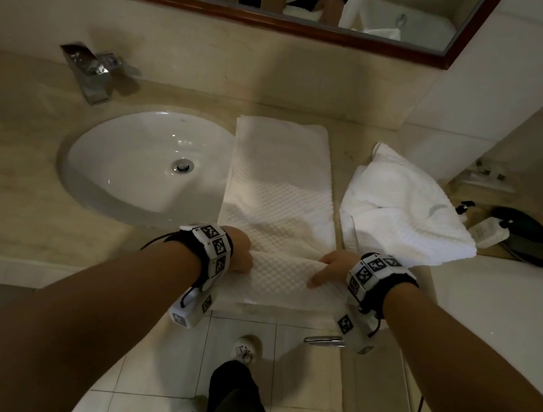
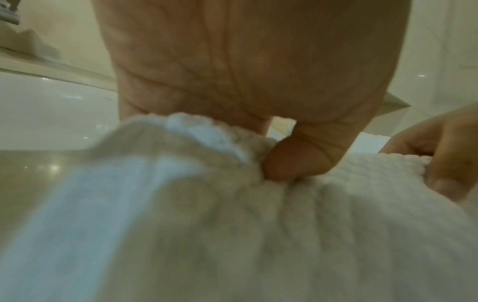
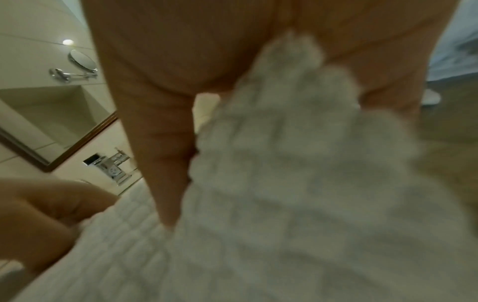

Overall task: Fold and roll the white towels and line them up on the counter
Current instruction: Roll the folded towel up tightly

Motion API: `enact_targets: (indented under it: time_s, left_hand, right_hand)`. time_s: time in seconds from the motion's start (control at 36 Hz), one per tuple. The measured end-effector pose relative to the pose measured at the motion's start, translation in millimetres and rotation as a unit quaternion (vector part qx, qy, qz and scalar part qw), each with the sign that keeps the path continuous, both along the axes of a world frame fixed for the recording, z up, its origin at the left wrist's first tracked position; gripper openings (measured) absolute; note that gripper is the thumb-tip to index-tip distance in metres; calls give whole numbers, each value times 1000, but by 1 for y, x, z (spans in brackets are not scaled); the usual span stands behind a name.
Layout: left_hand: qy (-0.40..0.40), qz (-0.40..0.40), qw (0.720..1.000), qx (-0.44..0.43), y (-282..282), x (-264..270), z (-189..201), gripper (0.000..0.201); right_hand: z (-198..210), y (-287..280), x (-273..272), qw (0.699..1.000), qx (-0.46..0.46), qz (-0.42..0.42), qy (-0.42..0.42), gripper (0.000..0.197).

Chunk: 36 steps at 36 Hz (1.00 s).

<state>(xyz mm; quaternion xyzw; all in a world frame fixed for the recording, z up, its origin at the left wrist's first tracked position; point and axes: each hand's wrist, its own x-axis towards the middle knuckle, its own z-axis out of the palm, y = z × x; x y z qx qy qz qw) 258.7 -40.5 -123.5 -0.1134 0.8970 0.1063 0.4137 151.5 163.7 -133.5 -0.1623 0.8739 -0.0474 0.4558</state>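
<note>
Both hands, the left grip and right grip, pinched the near end of the folded towel stretched away along the worktop, apparently to begin rolling; another towel waited beyond the right grip.

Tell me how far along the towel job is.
Done: the waffle towel lies folded into a long strip beside the sink. In hand: the left hand and right hand grip its near end, starting the roll. Left: finishing that roll, then the crumpled towel; no rolled towels stand lined up on the counter.
</note>
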Motion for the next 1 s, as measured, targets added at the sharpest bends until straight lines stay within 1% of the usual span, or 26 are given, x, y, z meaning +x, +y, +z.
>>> enact_targets:
  time_s: [0.03,0.08,0.14,0.17,0.22,0.25,0.31,0.33,0.39,0.42,0.44,0.47,0.53,0.56,0.58,0.61,0.64,0.67,0.69,0.72,0.75,0.81,0.86,0.92,0.97,1.0]
  left_hand:
    - [23,-2,1000,0,-1,1,-2,46]
    - [89,4,996,3,-1,3,-5,38]
    - [170,7,985,8,0,5,-9,30]
    - [194,0,981,14,1,6,-10,30]
    - [212,-23,977,27,9,7,-10,36]
    - [218,-41,975,29,16,8,-8,37]
    - [237,-92,967,16,33,13,-6,43]
    - [230,-112,967,8,41,17,-8,56]
    - [168,-142,975,-8,50,27,-15,101]
    - [136,-156,978,-23,52,31,-19,116]
    - [127,-165,977,-38,51,32,-21,122]
    - [133,-163,976,-48,50,31,-23,119]
    - [158,-139,976,-46,47,24,-24,102]
    - [158,-129,978,-39,45,20,-22,93]
    - [147,-120,981,-31,43,16,-18,85]
    - [136,-113,984,-24,43,12,-14,75]
    - [127,-105,986,-18,41,7,-12,64]
    - [123,-94,988,-15,41,3,-9,51]
    - [121,-81,989,-18,41,-2,-6,41]
    - [126,-64,990,-23,41,-5,-4,36]
    - [139,-43,989,-27,41,-8,-3,37]
    - [190,-14,981,-30,44,-10,-2,52]
    - [234,-23,972,-26,48,-4,-6,73]
    - [246,-52,967,-41,52,3,-12,92]
    - [236,-75,966,-67,52,5,-19,102]
    - [234,-73,967,-75,50,3,-21,101]
  right_hand:
    - [1,2,-1,1000,1,18,7,63]
    - [6,4,2,996,22,73,38,62]
    - [8,3,8,984,31,133,111,66]
    - [10,2,12,976,17,154,155,64]
    - [13,-4,26,953,-35,194,229,47]
    - [13,-9,35,941,-56,220,252,38]
    - [12,-18,55,930,-84,239,268,32]
    - [10,-21,63,929,-83,243,266,32]
    - [2,-23,72,933,-62,255,245,40]
    - [-1,-23,74,937,-51,258,229,49]
    - [-3,-23,73,941,-42,258,215,58]
    - [-4,-22,72,943,-34,260,207,68]
    - [-4,-22,69,942,-6,271,196,92]
    - [-3,-22,69,940,11,279,196,103]
    - [-2,-23,69,938,25,282,198,112]
    - [-2,-24,69,936,34,281,208,116]
    - [-2,-26,70,933,39,278,226,115]
    - [-3,-28,69,929,39,271,249,108]
    - [-5,-31,67,927,35,260,267,98]
    - [-5,-33,65,929,27,244,276,87]
    - [-5,-36,61,934,19,226,277,77]
    - [-1,-41,51,946,7,197,258,66]
    - [5,-46,38,955,5,189,228,63]
    - [11,-50,25,959,13,192,209,62]
    - [14,-55,19,955,27,203,213,65]
    - [14,-58,18,953,33,209,215,66]
